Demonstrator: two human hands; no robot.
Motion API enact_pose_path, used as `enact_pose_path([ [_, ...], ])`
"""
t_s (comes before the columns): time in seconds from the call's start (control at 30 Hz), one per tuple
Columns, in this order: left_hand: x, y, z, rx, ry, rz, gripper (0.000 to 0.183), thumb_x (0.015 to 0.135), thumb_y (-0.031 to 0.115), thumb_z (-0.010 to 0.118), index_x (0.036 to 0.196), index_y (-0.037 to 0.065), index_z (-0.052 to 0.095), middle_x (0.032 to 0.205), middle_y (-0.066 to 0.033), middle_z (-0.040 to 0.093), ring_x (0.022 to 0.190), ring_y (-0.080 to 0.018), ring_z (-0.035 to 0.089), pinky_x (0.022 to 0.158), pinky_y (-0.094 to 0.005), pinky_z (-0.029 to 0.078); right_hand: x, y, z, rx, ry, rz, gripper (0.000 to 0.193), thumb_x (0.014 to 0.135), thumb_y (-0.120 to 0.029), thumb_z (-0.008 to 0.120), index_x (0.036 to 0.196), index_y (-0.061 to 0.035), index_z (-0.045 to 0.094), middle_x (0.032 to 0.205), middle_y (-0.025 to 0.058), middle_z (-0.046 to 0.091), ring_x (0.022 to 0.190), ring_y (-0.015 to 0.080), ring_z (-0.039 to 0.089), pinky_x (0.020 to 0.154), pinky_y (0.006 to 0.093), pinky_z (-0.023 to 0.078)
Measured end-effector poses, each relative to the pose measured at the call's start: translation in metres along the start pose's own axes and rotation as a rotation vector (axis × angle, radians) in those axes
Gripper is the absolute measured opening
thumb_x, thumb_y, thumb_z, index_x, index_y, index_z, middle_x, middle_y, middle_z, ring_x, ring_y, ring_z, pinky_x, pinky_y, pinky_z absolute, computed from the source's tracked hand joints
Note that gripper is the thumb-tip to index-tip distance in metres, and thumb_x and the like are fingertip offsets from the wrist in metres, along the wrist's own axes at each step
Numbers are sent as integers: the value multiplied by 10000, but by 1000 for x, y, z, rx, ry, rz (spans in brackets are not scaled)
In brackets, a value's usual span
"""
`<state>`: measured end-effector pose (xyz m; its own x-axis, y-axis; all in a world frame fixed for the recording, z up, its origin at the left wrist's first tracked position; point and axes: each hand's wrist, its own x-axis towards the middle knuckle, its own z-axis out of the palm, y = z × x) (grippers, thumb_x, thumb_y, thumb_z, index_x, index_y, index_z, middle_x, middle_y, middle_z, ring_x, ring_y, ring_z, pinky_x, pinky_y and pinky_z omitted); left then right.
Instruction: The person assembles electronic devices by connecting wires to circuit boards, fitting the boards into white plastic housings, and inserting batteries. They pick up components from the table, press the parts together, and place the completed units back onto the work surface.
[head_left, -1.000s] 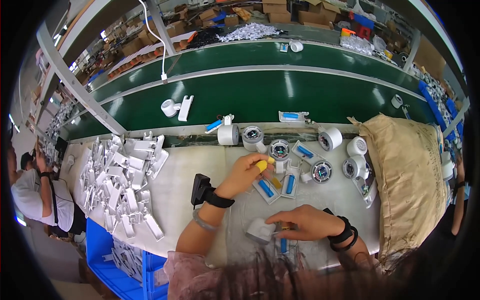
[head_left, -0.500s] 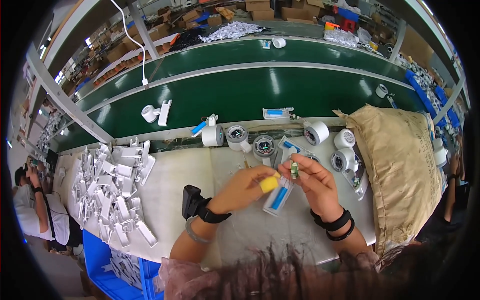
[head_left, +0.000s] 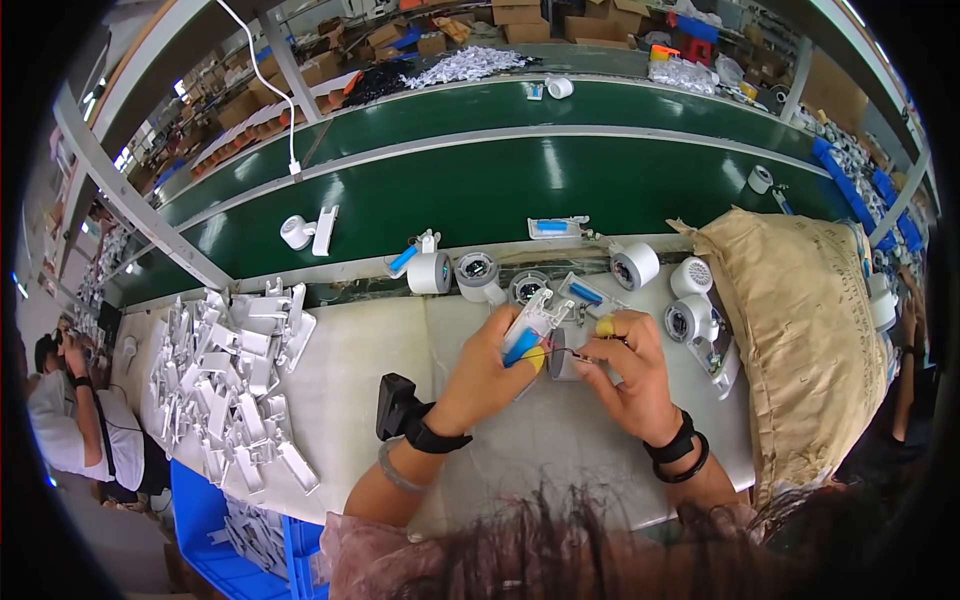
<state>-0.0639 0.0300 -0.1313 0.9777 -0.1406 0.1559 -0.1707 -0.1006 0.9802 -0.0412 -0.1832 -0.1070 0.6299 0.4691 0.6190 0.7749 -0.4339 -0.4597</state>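
Observation:
My left hand [head_left: 478, 378], with a yellow cover on its thumb, is closed around a white plastic handle shell [head_left: 543, 314]. A blue battery cell [head_left: 521, 346] lies in the shell. Dark thin wires [head_left: 563, 350] run from it toward my right hand [head_left: 638, 382], whose thumb and fingers pinch them; a yellow cover shows on one finger. Between my hands a grey-rimmed white round head [head_left: 563, 364] sits on the table, partly hidden. Just beyond are more white round heads [head_left: 429, 272] and another open shell with a blue cell [head_left: 585, 292].
A heap of white plastic shells [head_left: 235, 365] covers the table's left side, above a blue bin [head_left: 205, 515]. At the right stands a large brown sack [head_left: 805, 330]. A green conveyor belt [head_left: 450, 190] runs behind the table. A white cable [head_left: 262, 75] hangs at upper left.
The shell with its blue cell has come up off the table into my left hand. My right hand held up a small green circuit board; now it pinches wires slightly lower and to the right.

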Motion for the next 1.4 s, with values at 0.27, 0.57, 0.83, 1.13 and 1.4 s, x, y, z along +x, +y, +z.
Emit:
enact_pose_path([
  [0.27, -3, 28, -11, -351, -307, -224, 334, 931, 154, 590, 1229, 38, 491, 884, -36, 611, 682, -84, 561, 612, -227, 462, -12, 7, -6, 954, -407, 330, 92, 890, -20, 635, 966, -26, 583, 856, 42, 627, 716, 88, 614, 663, 251, 487],
  [0.57, -7, 25, -5, 29, -156, -28, 250, 975, 160, 500, 1190, 32, 518, 868, -37, 607, 626, -89, 546, 594, -241, 461, -5, 1, -14, 1057, -647, 530, 130, 913, -72, 617, 1008, 4, 571, 785, 20, 610, 704, 86, 618, 655, 227, 464],
  [0.83, -6, 14, 11, -365, -22, -252, 319, 952, 124, 471, 1260, 41, 486, 856, -42, 600, 622, -117, 557, 547, -262, 477, -11, -4, 6, 1, 16, 23, 176, 744, 5, 724, 864, -59, 614, 702, 56, 611, 638, 219, 591, 606, 341, 448],
  [1.13, -7, 6, 22, -361, -164, -135, 403, 937, 86, 433, 1336, 41, 400, 923, -47, 572, 700, -115, 551, 624, -270, 477, -8, 0, 12, 22, 162, -142, 231, 704, 29, 730, 894, -77, 653, 805, 60, 652, 707, 251, 606, 714, 352, 469],
  [1.4, -14, 10, 27, -391, -197, -118, 431, 915, 58, 421, 1343, 25, 374, 916, -39, 546, 714, -99, 527, 639, -256, 463, -11, -2, 10, -50, 179, -185, 234, 685, 12, 760, 881, -75, 666, 827, 62, 607, 748, 248, 576, 702, 354, 463],
])
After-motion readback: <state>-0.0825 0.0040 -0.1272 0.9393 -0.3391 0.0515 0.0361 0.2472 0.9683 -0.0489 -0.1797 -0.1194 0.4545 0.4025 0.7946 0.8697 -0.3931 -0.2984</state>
